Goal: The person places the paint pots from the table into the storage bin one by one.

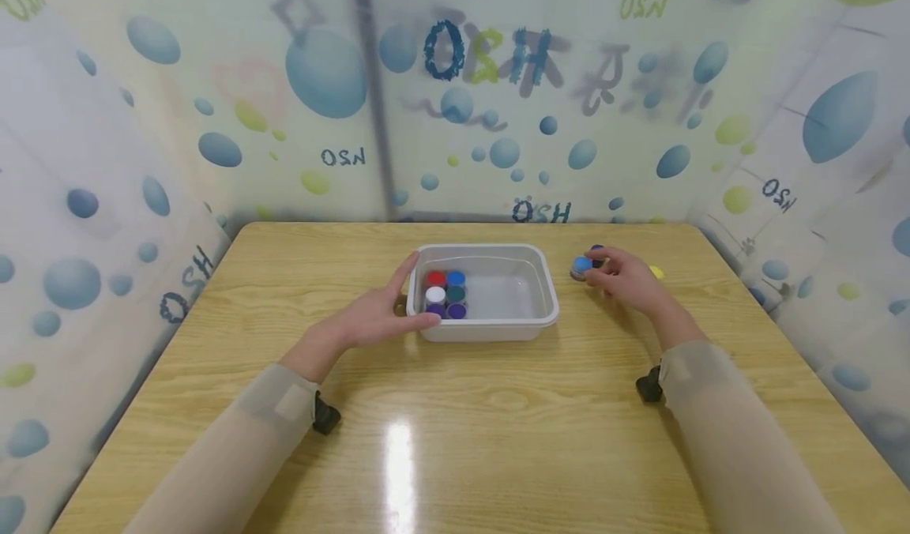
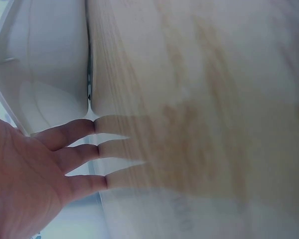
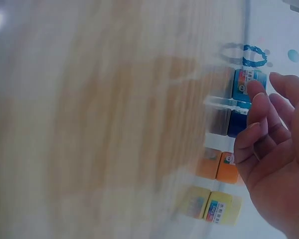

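blue jar (image 1: 582, 265) on glossy wood-grain table (image 1: 540, 423), dotted wall (image 1: 455, 178) behind

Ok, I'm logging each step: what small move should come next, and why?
Probably firm the right grip around the light-blue jar: it is right at that jar, and the white tub, with six jars at its left end, has room on the right.

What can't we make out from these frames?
Head: orange jar, hidden behind the right hand.
Right wrist: whether that hand touches the light-blue jar; fingers overlap it.
Right wrist: yellow jar label print, too small and blurred.
Left wrist: inside of the white tub, hidden by its wall.
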Action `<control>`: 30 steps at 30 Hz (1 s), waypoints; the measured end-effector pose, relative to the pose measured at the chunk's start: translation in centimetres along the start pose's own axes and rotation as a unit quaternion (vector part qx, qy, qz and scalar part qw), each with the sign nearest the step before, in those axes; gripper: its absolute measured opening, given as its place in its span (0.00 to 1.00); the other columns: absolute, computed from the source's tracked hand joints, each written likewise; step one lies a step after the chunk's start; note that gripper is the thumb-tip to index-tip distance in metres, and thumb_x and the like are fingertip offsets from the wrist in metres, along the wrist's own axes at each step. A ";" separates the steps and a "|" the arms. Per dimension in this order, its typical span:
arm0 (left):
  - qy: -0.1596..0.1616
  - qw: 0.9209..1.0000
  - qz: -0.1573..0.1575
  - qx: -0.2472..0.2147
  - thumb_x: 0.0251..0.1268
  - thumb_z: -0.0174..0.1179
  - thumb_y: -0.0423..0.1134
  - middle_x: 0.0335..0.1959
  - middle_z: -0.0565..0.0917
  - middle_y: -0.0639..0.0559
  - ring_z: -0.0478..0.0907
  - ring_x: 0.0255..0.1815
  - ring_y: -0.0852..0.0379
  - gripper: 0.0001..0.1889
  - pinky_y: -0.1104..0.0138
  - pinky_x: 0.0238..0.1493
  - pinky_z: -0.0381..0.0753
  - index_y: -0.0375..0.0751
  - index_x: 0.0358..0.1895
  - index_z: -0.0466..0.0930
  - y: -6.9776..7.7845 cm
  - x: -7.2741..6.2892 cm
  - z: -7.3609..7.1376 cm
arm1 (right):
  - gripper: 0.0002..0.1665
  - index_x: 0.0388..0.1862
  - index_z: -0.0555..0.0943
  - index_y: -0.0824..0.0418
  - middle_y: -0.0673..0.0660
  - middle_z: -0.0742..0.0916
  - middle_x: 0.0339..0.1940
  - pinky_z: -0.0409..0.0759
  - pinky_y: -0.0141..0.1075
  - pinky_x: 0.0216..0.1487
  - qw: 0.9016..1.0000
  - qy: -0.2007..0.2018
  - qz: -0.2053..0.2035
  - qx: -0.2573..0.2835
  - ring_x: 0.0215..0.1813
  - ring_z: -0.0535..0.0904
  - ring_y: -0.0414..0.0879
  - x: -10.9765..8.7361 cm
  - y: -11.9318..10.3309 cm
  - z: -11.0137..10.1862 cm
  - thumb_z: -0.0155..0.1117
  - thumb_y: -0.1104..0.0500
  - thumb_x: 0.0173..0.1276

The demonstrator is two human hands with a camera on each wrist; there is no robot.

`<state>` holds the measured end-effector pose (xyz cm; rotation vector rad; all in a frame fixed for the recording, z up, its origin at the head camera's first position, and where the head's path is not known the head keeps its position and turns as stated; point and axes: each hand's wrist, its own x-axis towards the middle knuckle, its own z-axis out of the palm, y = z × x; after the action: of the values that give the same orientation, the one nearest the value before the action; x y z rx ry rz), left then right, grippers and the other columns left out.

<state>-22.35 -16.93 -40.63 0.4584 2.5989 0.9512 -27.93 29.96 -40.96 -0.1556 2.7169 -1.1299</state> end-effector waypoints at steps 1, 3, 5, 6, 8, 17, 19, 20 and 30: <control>0.000 1.000 0.000 -0.001 0.63 0.62 0.82 0.84 0.71 0.34 0.78 0.77 0.34 0.65 0.37 0.78 0.74 0.78 0.88 0.21 0.0 0.0 0.0 | 0.34 0.83 0.71 0.57 0.65 0.86 0.51 0.80 0.37 0.35 1.000 0.001 0.004 -0.006 0.36 0.80 0.50 0.1 -0.1 0.1 0.63 0.47 0.86; 0.000 1.000 0.001 -0.002 0.63 0.62 0.82 0.84 0.71 0.34 0.78 0.77 0.34 0.65 0.37 0.78 0.74 0.78 0.88 0.22 0.0 0.0 0.0 | 0.33 0.83 0.71 0.55 0.63 0.84 0.49 0.80 0.37 0.36 1.000 0.003 0.014 -0.016 0.37 0.80 0.52 0.3 -0.3 0.2 0.62 0.46 0.86; 0.000 1.000 0.001 -0.002 0.63 0.62 0.82 0.83 0.72 0.35 0.78 0.76 0.34 0.65 0.37 0.78 0.75 0.78 0.88 0.22 -0.1 0.0 0.1 | 0.34 0.83 0.71 0.55 0.62 0.84 0.48 0.81 0.36 0.38 0.999 0.004 0.022 -0.025 0.38 0.80 0.52 0.4 -0.4 0.3 0.62 0.46 0.86; 0.000 1.000 0.003 -0.001 0.64 0.62 0.82 0.83 0.72 0.34 0.79 0.75 0.35 0.65 0.37 0.77 0.75 0.77 0.89 0.21 -0.1 0.0 0.1 | 0.34 0.84 0.71 0.55 0.61 0.83 0.47 0.81 0.36 0.39 0.999 0.003 0.025 -0.030 0.39 0.80 0.52 0.5 -0.4 0.3 0.62 0.46 0.86; 0.000 1.000 0.004 -0.002 0.64 0.63 0.82 0.82 0.74 0.35 0.80 0.74 0.36 0.65 0.38 0.76 0.77 0.77 0.89 0.21 -0.1 0.0 0.1 | 0.33 0.84 0.70 0.55 0.61 0.83 0.47 0.81 0.36 0.39 0.999 0.000 0.029 -0.038 0.39 0.81 0.52 0.6 -0.4 0.4 0.61 0.46 0.87; 0.004 1.000 0.008 -0.001 0.64 0.63 0.81 0.80 0.76 0.35 0.81 0.73 0.38 0.65 0.40 0.75 0.78 0.76 0.89 0.22 -0.3 0.1 0.1 | 0.35 0.81 0.74 0.59 0.58 0.84 0.41 0.79 0.35 0.38 0.998 -0.005 0.025 -0.050 0.39 0.81 0.50 0.7 -0.5 0.3 0.64 0.43 0.85; 0.003 1.000 0.007 -0.001 0.64 0.63 0.81 0.80 0.75 0.34 0.81 0.72 0.38 0.65 0.40 0.76 0.78 0.76 0.89 0.21 -0.2 0.2 0.1 | 0.35 0.80 0.75 0.59 0.58 0.85 0.41 0.79 0.35 0.38 0.998 -0.007 0.023 -0.051 0.38 0.81 0.51 0.5 -0.5 0.2 0.65 0.43 0.84; 0.002 1.000 0.007 -0.001 0.64 0.62 0.82 0.80 0.75 0.34 0.81 0.73 0.38 0.65 0.40 0.76 0.78 0.76 0.89 0.21 -0.2 0.2 0.1 | 0.35 0.80 0.75 0.61 0.59 0.85 0.42 0.79 0.35 0.38 0.998 -0.008 0.021 -0.051 0.38 0.81 0.51 0.4 -0.5 0.2 0.66 0.43 0.84; 0.001 1.000 0.002 -0.002 0.63 0.62 0.82 0.84 0.70 0.35 0.78 0.77 0.34 0.65 0.37 0.78 0.74 0.77 0.89 0.22 -0.1 0.1 0.1 | 0.36 0.76 0.78 0.63 0.61 0.86 0.47 0.80 0.36 0.38 0.998 -0.011 0.016 -0.057 0.37 0.82 0.52 -0.6 -0.7 0.1 0.71 0.43 0.80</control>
<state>-22.42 -16.89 -40.78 0.4615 2.5985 0.9573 -27.36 29.51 -40.41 -0.1399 2.7550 -0.9586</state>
